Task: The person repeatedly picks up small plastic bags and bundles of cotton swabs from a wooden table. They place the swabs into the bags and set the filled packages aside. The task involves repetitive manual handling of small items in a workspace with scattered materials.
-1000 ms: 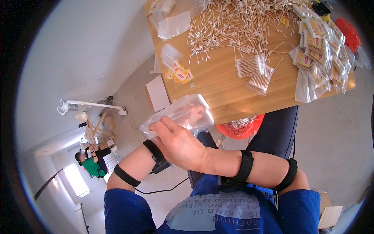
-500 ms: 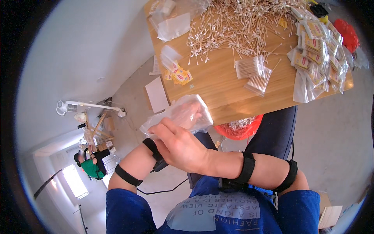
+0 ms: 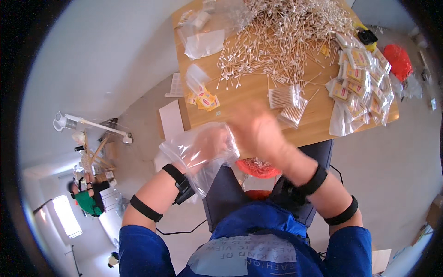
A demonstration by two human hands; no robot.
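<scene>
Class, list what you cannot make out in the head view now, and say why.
- Left hand, head view: its exact grip is unclear through the shiny clear bag.
- Right hand, head view: fingers blurred.
- Swab pile, head view: far end cut off by the top edge.
- Red container, head view: partly hidden beneath the table.

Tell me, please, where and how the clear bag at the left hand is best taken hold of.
Probably pinch the bag by its loose lower corner, coming from the body side: thin film hangs slack there, while the left hand shows through its upper part.
</scene>
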